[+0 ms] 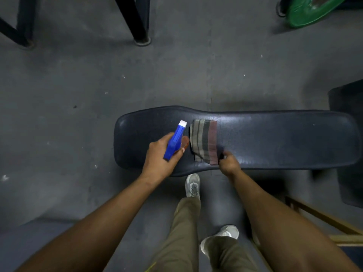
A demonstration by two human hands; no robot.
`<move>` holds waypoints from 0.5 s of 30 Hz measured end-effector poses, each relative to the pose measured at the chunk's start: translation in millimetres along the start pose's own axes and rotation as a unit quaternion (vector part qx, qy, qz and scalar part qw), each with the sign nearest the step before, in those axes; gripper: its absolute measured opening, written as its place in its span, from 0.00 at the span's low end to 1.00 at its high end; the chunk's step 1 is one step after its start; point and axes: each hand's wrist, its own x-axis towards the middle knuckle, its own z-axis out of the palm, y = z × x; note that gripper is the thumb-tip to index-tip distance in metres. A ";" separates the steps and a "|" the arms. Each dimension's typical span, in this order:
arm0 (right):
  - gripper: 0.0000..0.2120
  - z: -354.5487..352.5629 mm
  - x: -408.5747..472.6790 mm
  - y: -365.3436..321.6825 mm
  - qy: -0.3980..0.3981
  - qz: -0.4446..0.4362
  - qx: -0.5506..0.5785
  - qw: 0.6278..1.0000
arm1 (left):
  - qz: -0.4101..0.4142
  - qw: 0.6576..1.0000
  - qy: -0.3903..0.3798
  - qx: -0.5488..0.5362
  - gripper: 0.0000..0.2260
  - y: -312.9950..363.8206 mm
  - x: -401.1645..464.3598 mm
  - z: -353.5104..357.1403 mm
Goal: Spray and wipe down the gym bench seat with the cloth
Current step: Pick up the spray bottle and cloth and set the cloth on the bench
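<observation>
A dark padded gym bench seat [275, 140] runs left to right across the middle of the view. A striped grey and brown cloth [204, 141] lies flat on its middle part. My left hand [163, 154] is shut on a blue spray bottle [174, 141] with a white nozzle that points at the seat's left end. My right hand [228, 162] pinches the near right corner of the cloth at the seat's front edge.
Grey concrete floor [78, 95] surrounds the bench. Black frame legs [137, 22] stand at the far left. A green weight plate [310, 10] leans at the far right. A dark pad [347, 138] and a wooden frame [318, 216] sit to the right. My own feet stand just before the bench.
</observation>
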 end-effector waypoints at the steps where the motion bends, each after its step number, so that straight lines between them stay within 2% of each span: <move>1: 0.17 -6.5 -7.0 -0.9 0.009 -0.014 -0.010 1.000 | -0.003 1.000 -0.009 0.005 0.15 4.0 -0.2 1.6; 4: 0.19 -26.2 -25.0 -4.3 0.021 -0.059 -0.019 0.998 | -0.009 1.000 -0.024 0.013 0.18 19.4 -2.6 8.9; 7: 0.25 -47.1 -51.8 -9.6 0.030 -0.127 0.025 0.991 | -0.023 0.999 -0.018 0.023 0.20 43.9 -6.1 19.5; 11: 0.32 -74.4 -95.7 -9.7 0.009 -0.275 0.046 0.960 | -0.033 0.998 -0.019 0.057 0.10 83.9 -11.7 42.1; 15: 0.43 -88.6 -126.2 -4.6 -0.007 -0.375 0.003 0.927 | -0.007 0.997 -0.018 0.069 0.10 118.1 -26.1 74.2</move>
